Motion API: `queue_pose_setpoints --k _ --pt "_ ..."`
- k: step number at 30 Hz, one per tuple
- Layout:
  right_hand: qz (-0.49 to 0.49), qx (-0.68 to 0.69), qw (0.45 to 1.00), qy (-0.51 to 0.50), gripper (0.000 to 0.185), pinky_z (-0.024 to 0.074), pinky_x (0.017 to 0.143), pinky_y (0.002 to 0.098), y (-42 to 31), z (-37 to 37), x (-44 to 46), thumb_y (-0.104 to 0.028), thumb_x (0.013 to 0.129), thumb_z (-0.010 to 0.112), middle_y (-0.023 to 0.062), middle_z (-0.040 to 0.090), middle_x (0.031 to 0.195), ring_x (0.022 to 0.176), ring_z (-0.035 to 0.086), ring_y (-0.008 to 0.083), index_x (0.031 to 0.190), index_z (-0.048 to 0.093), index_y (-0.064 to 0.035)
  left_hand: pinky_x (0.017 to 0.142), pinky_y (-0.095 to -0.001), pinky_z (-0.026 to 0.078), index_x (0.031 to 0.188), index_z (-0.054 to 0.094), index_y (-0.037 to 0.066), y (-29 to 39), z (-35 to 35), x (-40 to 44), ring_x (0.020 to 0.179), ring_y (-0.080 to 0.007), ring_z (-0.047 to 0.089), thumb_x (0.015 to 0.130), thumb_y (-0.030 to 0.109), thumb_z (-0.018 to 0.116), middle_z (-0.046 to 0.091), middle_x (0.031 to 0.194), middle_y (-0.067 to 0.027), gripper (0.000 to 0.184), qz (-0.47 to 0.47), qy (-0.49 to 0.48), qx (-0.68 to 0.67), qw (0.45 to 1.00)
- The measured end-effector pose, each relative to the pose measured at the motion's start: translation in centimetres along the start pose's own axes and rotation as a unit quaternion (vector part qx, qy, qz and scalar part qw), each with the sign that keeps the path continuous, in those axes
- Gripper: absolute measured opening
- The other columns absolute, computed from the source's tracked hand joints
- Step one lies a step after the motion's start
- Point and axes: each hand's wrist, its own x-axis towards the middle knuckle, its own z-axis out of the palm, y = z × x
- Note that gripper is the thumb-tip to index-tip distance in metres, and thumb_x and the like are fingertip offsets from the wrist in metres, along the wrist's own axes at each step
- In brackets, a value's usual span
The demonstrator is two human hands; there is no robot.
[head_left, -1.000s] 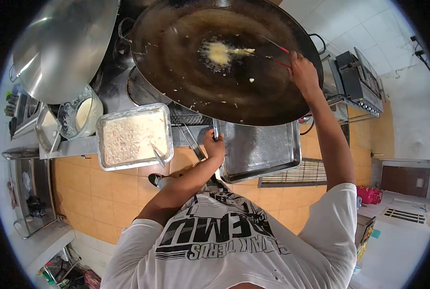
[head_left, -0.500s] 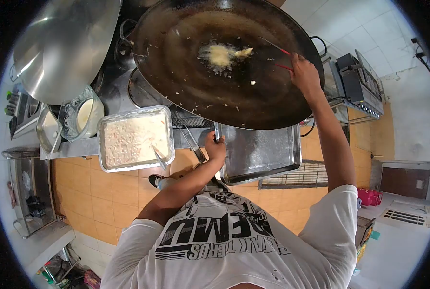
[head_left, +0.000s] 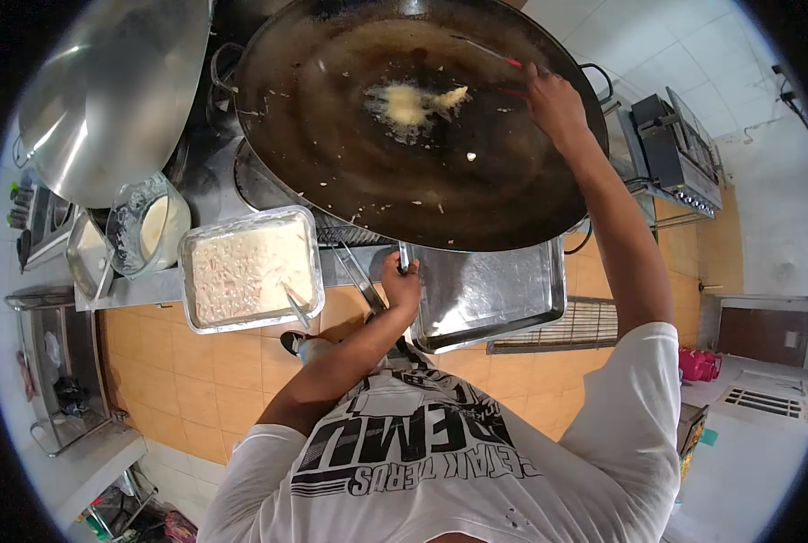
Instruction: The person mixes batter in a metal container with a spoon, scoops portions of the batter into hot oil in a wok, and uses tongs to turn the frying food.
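Over the right side of a large dark wok (head_left: 349, 172), my right hand (head_left: 553, 98) is closed round red-handled tongs (head_left: 512, 62), whose arms are spread apart. Pale batter (head_left: 406, 106) bubbles in the wok, with a yellowish fried piece (head_left: 452, 97) touching its right side. A small white bit (head_left: 471, 157) lies lower down. My left hand (head_left: 401, 280) is closed round a dark-tipped metal handle (head_left: 405, 256) beside the left edge of an empty metal tray (head_left: 490, 288). What that handle belongs to is unclear.
A foil-lined tray of pale batter with shreds (head_left: 250, 268) sits left of my left hand, a utensil resting in it. Further left are a clear container (head_left: 150, 226) and a big metal lid or bowl (head_left: 119, 100). An oven (head_left: 671, 149) stands at the right.
My right hand has moved left and up over the wok with the tongs. The fried piece has tilted beside the batter. My left hand keeps its hold.
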Motion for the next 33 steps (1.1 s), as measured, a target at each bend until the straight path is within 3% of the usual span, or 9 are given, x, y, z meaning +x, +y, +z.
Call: queue_pose_setpoints --k 3,6,9,12,15,23,27,28,33 --pt "-0.044 -0.033 0.998 0.012 0.044 0.0544 0.069 0.0373 -0.4 0.3 0.0 -0.011 0.079 0.056 0.0164 0.06 0.101 0.085 0.063 0.0317 0.12 0.045 -0.0008 0.069 -0.0347 0.041 0.092 0.054 0.004 -0.5 0.0 0.0 0.074 -0.0239 0.051 0.074 0.003 0.066 0.054 0.082 -0.0091 0.021 0.018 0.004 -0.026 0.999" --pt "-0.062 -0.011 0.998 0.011 0.04 0.0528 0.069 0.042 -0.1 -0.7 -0.8 -0.006 0.071 0.065 0.0184 0.058 0.094 0.084 0.061 0.0344 0.103 0.042 -0.001 0.07 -0.0344 0.041 0.092 0.054 0.004 -0.7 0.2 0.0 0.074 -0.0236 0.052 0.075 0.003 0.066 0.054 0.082 -0.0089 0.021 0.022 0.012 -0.029 0.999" --pt "-0.061 -0.029 0.997 -0.033 0.048 0.0546 0.067 0.0372 0.5 -2.6 -1.8 -0.013 0.075 0.063 0.0164 0.06 0.098 0.084 0.063 0.0315 0.117 0.045 0.0 0.07 -0.0343 0.042 0.093 0.054 0.004 -1.0 0.3 0.1 0.075 -0.023 0.052 0.075 0.003 0.066 0.054 0.082 -0.0088 0.022 0.009 0.008 -0.013 1.0" --pt "-0.064 -0.024 0.997 -0.02 0.048 0.0542 0.066 0.0386 1.9 -3.5 -2.7 -0.01 0.071 0.066 0.017 0.06 0.095 0.084 0.063 0.032 0.113 0.044 0.0001 0.07 -0.0343 0.042 0.093 0.054 0.003 -0.7 0.3 0.2 0.075 -0.0228 0.052 0.075 0.004 0.066 0.054 0.082 -0.0088 0.021 -0.001 0.007 -0.01 1.0" --pt "-0.043 0.009 0.999 -0.003 0.048 0.0505 0.067 0.0437 3.0 -5.5 -3.9 -0.007 0.07 0.067 0.0187 0.058 0.095 0.082 0.059 0.0379 0.11 0.042 -0.0006 0.069 -0.0341 0.042 0.093 0.053 0.003 -0.3 0.3 0.2 0.074 -0.0223 0.052 0.075 0.004 0.065 0.055 0.081 -0.0089 0.021 -0.021 0.003 -0.003 1.0" --pt "0.065 0.067 0.993 0.075 0.05 0.049 0.068 0.0439 3.6 -13.4 -9.8 -0.012 0.072 0.067 0.0168 0.059 0.098 0.084 0.059 0.037 0.117 0.044 -0.0078 0.066 -0.0328 0.041 0.093 0.052 0.002 1.7 -0.1 0.6 0.07 -0.0174 0.051 0.077 0.004 0.062 0.054 0.08 -0.0066 0.019 -0.09 -0.039 0.025 0.995" --pt "0.064 0.096 0.983 0.146 0.051 0.0484 0.07 0.0432 3.2 -15.4 -13.5 -0.013 0.072 0.068 0.0161 0.059 0.102 0.086 0.058 0.0367 0.117 0.044 -0.008 0.071 -0.0315 0.04 0.103 0.045 0.003 1.2 0.6 1.0 0.077 -0.0169 0.05 0.08 0.002 0.058 0.054 0.09 -0.0079 0.026 -0.116 -0.007 -0.047 0.992" --pt "0.076 0.084 0.984 0.141 0.052 0.0483 0.07 0.0432 3.3 -15.6 -14.4 -0.015 0.072 0.068 0.0177 0.059 0.102 0.087 0.058 0.0377 0.118 0.044 -0.0069 0.074 -0.0308 0.04 0.105 0.042 0.003 -1.7 0.8 2.8 0.082 -0.0165 0.05 0.081 0.001 0.056 0.053 0.094 -0.0078 0.027 -0.161 -0.079 -0.027 0.983" --pt "0.091 0.075 0.979 0.166 0.048 0.0497 0.068 0.0447 2.9 -17.5 -17.8 -0.015 0.073 0.066 0.0192 0.06 0.095 0.082 0.06 0.0379 0.114 0.044 -0.0025 0.08 -0.0347 0.041 0.111 0.04 0.005 -2.3 0.7 4.0 0.086 -0.0194 0.051 0.082 0.001 0.054 0.052 0.101 -0.0101 0.033 -0.198 -0.072 -0.109 0.971"
